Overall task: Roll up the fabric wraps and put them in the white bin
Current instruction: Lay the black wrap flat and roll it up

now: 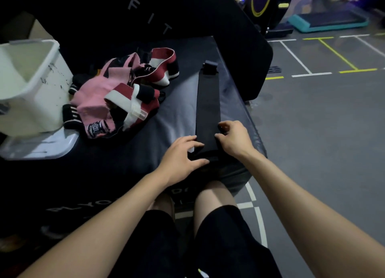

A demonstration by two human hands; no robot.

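A long black fabric wrap lies stretched flat on the dark padded box, running away from me, with a folded tab at its far end. My left hand and my right hand press on its near end, fingers curled over the edge of the fabric. A tangled pile of pink, red, white and black wraps lies to the left. The white bin stands at the far left beside the pile, open, with its inside mostly hidden.
A flat white lid lies under the bin's front. A black padded panel rises behind the box. The box's right edge drops to grey gym floor with painted lines. Exercise machines and a teal step stand far back.
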